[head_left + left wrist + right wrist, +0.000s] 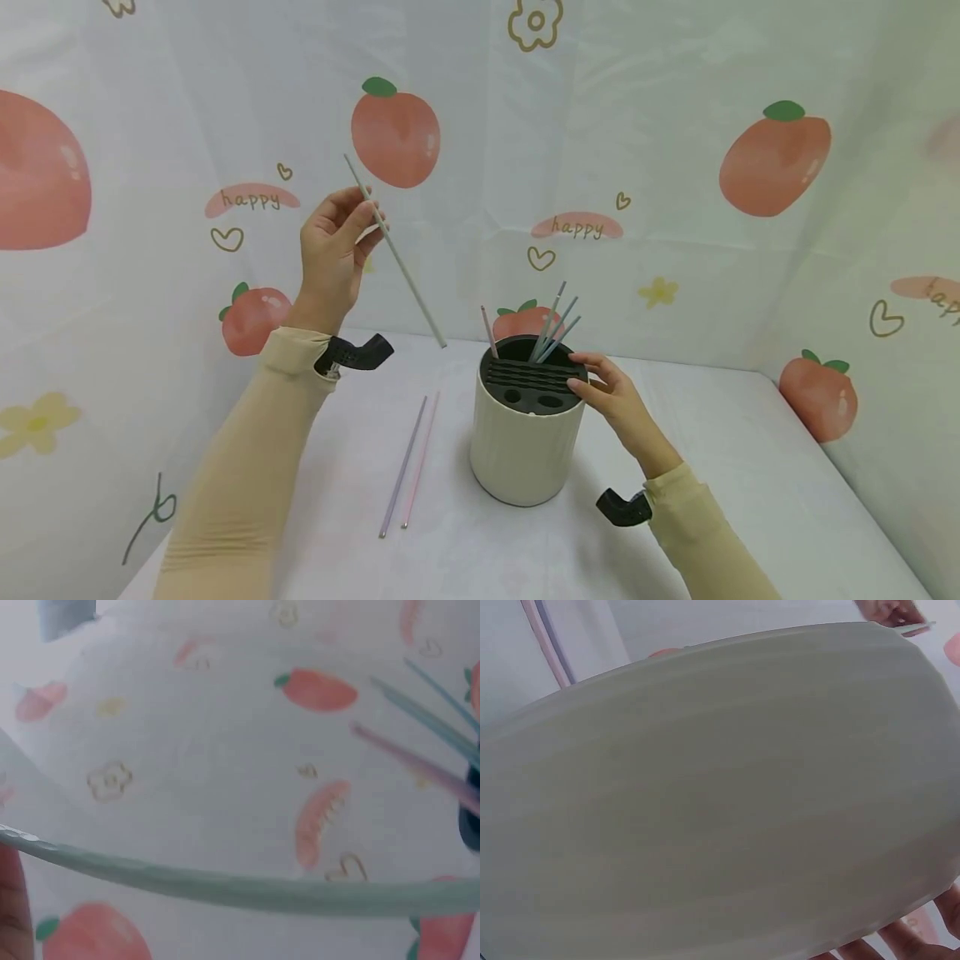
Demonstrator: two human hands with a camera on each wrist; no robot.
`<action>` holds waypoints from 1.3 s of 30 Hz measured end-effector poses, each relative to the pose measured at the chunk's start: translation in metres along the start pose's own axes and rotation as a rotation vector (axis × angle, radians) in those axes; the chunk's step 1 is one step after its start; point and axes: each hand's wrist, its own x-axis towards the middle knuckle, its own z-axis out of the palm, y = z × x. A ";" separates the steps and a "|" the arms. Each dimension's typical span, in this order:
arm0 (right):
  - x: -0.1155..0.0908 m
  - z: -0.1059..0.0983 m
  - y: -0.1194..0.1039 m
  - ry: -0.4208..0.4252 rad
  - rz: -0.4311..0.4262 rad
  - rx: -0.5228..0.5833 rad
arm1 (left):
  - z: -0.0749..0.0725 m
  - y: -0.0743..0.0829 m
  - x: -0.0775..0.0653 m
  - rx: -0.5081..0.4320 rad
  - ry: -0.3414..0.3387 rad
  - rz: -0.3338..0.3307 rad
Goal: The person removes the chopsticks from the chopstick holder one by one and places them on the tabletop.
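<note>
My left hand (335, 250) is raised at the left in the head view, pinching a pale green chopstick (405, 271) between thumb and fingers. The chopstick slants down to the right, its lower end in the air beside the cutlery holder (525, 458). This holder is a cream round pot with a black slotted insert (528, 377). My right hand (618, 400) grips the holder's right rim, thumb in front and fingers behind. A pink chopstick (489, 332) and several blue-grey chopsticks (553, 333) stand in the rear opening of the insert.
Left of the holder, a purple chopstick (403, 467) and a pink chopstick (421, 461) lie side by side on the white tabletop (337, 500). A white backdrop (465, 275) printed with fruit rises behind the table and along its sides.
</note>
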 end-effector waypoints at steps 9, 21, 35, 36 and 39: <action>0.000 -0.001 -0.001 -0.007 0.003 -0.007 | -0.078 -0.052 -0.034 0.471 0.020 -0.414; 0.000 -0.001 0.000 -0.012 -0.005 -0.003 | -0.155 -0.120 -0.101 0.852 -0.016 -0.789; 0.000 0.000 -0.002 -0.006 -0.007 0.009 | -0.172 -0.143 -0.128 1.005 -0.061 -0.896; 0.000 0.000 -0.001 -0.006 -0.007 0.009 | -0.173 -0.146 -0.128 1.018 -0.047 -0.905; 0.000 -0.001 0.000 -0.008 -0.003 0.005 | -0.173 -0.150 -0.130 1.044 -0.034 -0.910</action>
